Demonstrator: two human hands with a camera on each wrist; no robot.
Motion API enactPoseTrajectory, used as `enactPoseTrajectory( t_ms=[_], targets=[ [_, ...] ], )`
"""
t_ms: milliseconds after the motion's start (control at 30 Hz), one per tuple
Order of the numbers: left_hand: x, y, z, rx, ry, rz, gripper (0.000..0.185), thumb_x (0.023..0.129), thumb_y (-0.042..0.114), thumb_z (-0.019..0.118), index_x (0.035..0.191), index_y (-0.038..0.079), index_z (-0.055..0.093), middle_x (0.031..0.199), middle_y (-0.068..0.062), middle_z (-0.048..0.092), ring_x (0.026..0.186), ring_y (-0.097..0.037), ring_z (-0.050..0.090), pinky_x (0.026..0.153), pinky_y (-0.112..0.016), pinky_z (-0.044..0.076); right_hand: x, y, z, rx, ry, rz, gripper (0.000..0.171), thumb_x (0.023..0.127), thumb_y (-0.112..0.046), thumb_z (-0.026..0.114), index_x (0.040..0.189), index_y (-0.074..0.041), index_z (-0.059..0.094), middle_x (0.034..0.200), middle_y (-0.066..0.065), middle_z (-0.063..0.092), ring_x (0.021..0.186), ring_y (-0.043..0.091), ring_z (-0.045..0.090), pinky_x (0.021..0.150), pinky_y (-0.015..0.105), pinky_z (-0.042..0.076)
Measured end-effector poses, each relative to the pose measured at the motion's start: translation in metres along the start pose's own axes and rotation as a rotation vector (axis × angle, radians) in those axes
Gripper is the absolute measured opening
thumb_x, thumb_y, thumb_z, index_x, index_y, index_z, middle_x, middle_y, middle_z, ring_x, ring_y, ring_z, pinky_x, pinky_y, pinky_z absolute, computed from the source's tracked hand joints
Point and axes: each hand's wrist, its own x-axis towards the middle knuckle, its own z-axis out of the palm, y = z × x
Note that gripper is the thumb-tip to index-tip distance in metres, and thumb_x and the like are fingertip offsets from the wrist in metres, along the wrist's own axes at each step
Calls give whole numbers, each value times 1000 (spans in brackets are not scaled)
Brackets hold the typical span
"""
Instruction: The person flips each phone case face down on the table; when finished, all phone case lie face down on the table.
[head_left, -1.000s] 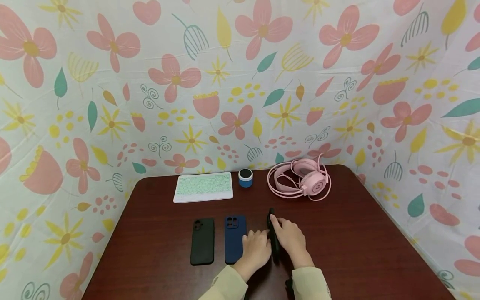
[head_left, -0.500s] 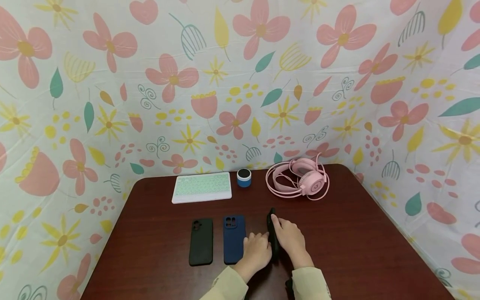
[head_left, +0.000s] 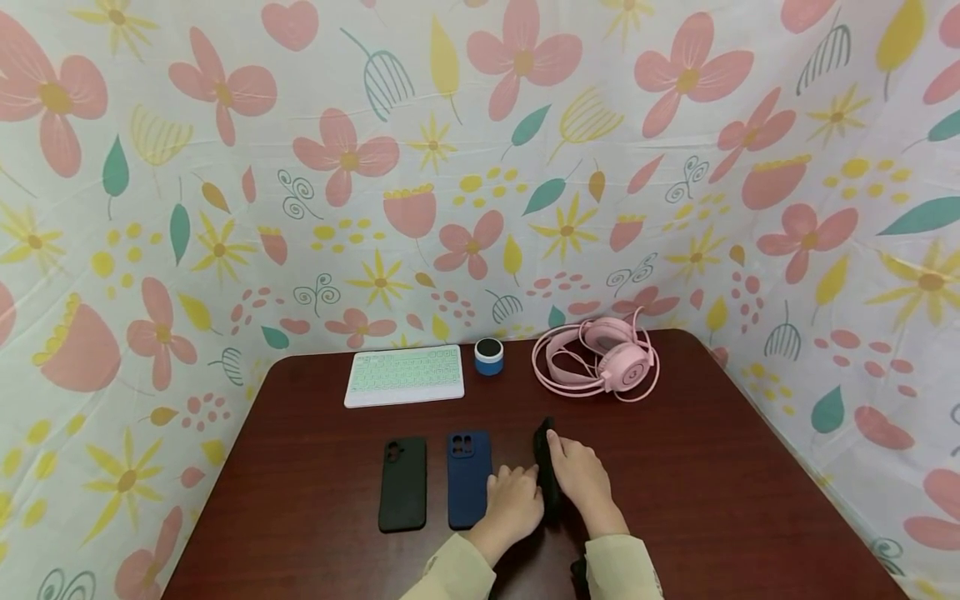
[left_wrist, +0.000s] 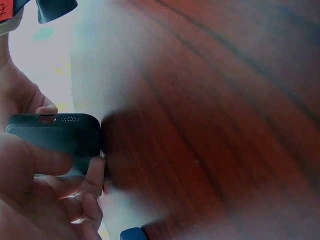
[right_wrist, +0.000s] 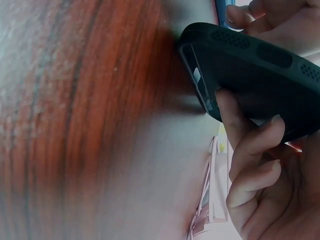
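1. Phone cases: three in all. One black phone case (head_left: 402,484) and one dark blue phone case (head_left: 469,478) lie flat on the tabletop (head_left: 720,467); one dark phone case (head_left: 544,467) stands on edge between the hands.
2. Keyboard (head_left: 405,375): one, white with pale green keys.
3. Small round speaker (head_left: 489,357): one, blue with a black top.
4. Pink headset (head_left: 600,360): one, with its cable.
5. Hands: two, the left hand (head_left: 514,502) and the right hand (head_left: 581,475), each in a pale sleeve.
6. Tabletop: one, dark red-brown wood grain.
7. Floral backdrop cloth (head_left: 225,167): one, wrapping round three sides.
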Motion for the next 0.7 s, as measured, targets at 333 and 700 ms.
enactPoseTrajectory(
  t_ms=[333, 700],
  targets=[
    [0, -6, 3, -31, 35, 4, 39, 98, 27, 53, 135, 13, 58, 91, 4, 57, 70, -13, 32, 64, -31, 24, 4, 2, 1, 32, 8, 4, 62, 104, -46, 30, 120, 1, 66, 118, 23, 62, 105, 43, 59, 84, 58, 44],
    [-6, -6, -2, -109, 71, -22, 39, 101, 31, 49, 135, 13, 57, 104, 1, 62, 76, -13, 38, 67, -32, 27, 4, 2, -3, 119, 5, -11, 56, 105, -38, 33, 121, 5, 64, 121, 24, 60, 113, 43, 55, 92, 57, 40]
  ],
)
